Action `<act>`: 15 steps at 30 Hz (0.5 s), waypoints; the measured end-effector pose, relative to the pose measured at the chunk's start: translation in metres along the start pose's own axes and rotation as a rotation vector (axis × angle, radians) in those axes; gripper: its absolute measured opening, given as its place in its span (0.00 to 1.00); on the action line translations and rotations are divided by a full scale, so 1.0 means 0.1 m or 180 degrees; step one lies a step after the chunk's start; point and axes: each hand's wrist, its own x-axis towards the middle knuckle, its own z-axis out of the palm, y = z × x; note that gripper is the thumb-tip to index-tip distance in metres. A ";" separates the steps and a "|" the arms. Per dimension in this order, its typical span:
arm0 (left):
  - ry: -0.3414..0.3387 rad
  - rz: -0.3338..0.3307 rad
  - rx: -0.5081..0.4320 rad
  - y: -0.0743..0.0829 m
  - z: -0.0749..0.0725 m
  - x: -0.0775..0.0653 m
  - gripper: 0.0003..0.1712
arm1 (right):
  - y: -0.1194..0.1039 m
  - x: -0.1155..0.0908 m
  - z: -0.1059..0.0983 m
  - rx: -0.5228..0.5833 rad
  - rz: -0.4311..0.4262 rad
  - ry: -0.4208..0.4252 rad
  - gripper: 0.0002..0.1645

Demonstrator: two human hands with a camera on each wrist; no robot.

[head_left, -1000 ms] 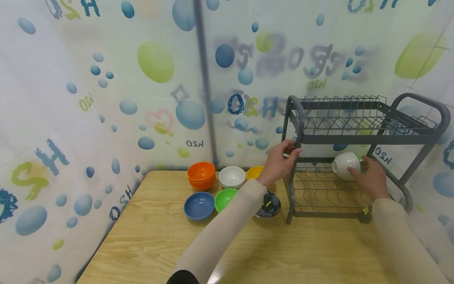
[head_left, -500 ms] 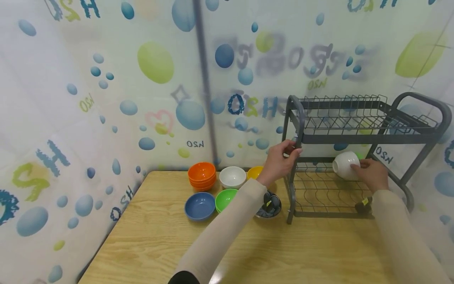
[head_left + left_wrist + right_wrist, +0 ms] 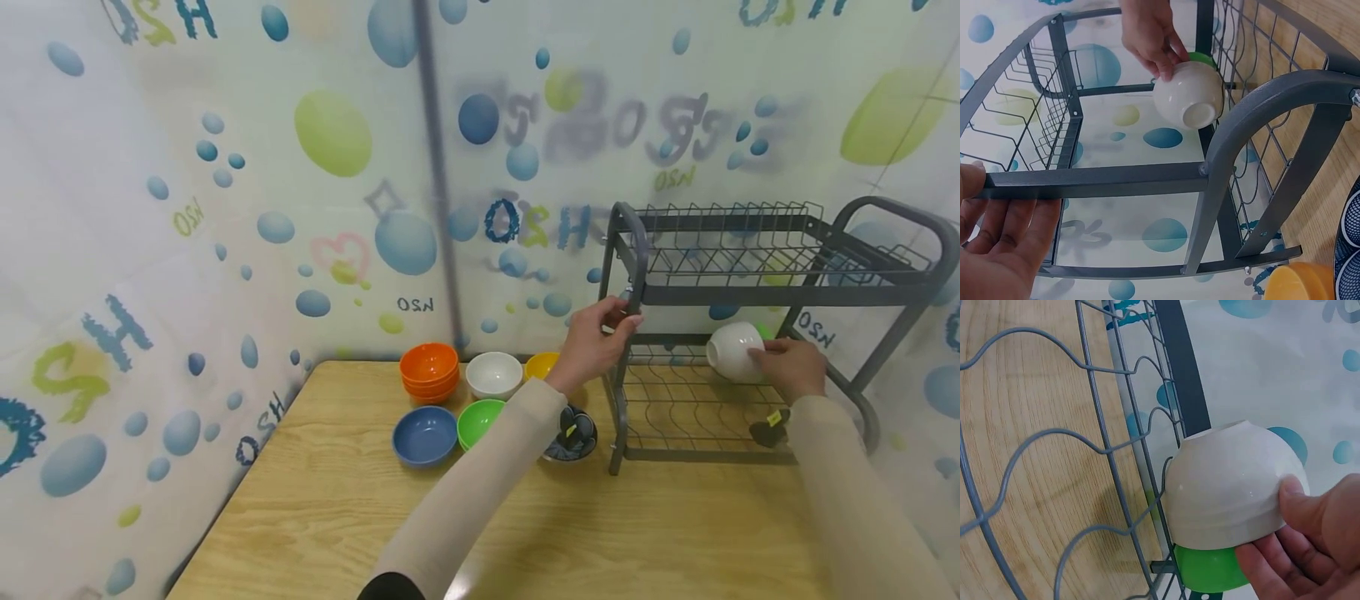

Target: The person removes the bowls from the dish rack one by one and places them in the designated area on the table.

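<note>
The right hand (image 3: 793,367) holds a white bowl (image 3: 733,352) by its rim, thumb on the outer wall and fingers at the edge. This bowl lies tipped on its side at the back of the lower tier of a dark grey dish rack (image 3: 750,295), its foot facing left. Right behind its mouth, a green bowl (image 3: 1210,569) shows in the right wrist view, mostly hidden. At the rack's left side, the left hand (image 3: 597,346) grips an upper frame bar (image 3: 1097,182), with the thumb above and the fingers under it.
Left of the rack stand stacked orange bowls (image 3: 429,365), a white bowl (image 3: 494,375), a blue bowl (image 3: 424,436), a green bowl (image 3: 478,421), a yellow bowl (image 3: 542,364) and a dark patterned bowl (image 3: 573,437). A patterned curtain (image 3: 330,250) hangs behind the wooden table (image 3: 300,517).
The right hand has shifted slightly on the white bowl, its fingers now drawn toward the rim. The bowl stays in nearly the same place, and the left hand keeps its grip on the rack.
</note>
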 end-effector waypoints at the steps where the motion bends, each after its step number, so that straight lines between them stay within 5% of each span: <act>1: 0.0001 -0.0003 0.0010 0.00 0.00 0.00 0.13 | 0.00 -0.01 0.00 -0.0026 0.0007 0.0002 0.35; 7: 0.0001 -0.0006 0.0030 0.01 0.00 0.00 0.13 | -0.02 -0.04 -0.02 -0.0144 -0.0017 0.0019 0.34; 15: -0.0005 -0.0038 0.0023 0.00 -0.01 -0.01 0.14 | 0.01 -0.05 0.00 0.0143 0.0098 -0.0158 0.38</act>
